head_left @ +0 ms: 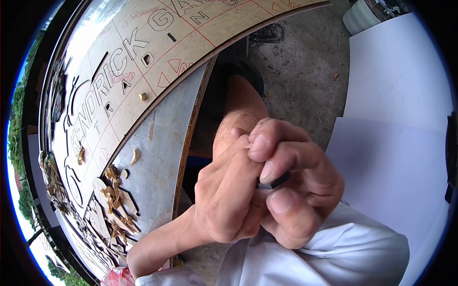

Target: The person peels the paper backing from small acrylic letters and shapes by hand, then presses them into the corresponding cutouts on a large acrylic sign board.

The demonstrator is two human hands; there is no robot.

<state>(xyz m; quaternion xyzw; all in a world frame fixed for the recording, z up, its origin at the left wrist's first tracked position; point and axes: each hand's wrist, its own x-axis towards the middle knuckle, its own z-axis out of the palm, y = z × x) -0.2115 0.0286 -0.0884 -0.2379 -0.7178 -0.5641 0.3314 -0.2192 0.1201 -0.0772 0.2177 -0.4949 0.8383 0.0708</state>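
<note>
My right hand (305, 186) pinches a small black piece (275, 182) between thumb and fingertips; its exact kind is not clear. My left hand (226, 198) is closed and pressed against the right fingers. The left fingertips are hidden, so what they grip cannot be made out. Both hands are raised together in front of my bent leg. To their left is a brown-faced sheet (164, 52) with outlined and cut-out letters, lying on a grey metal-topped table (162, 138).
Cut scraps (98, 224) and crumpled brown tape or paper (112, 198) lie along the table's near left part. A large white panel (391, 76) stands on the right. A round white container (361, 18) sits at the back on the concrete floor (305, 62).
</note>
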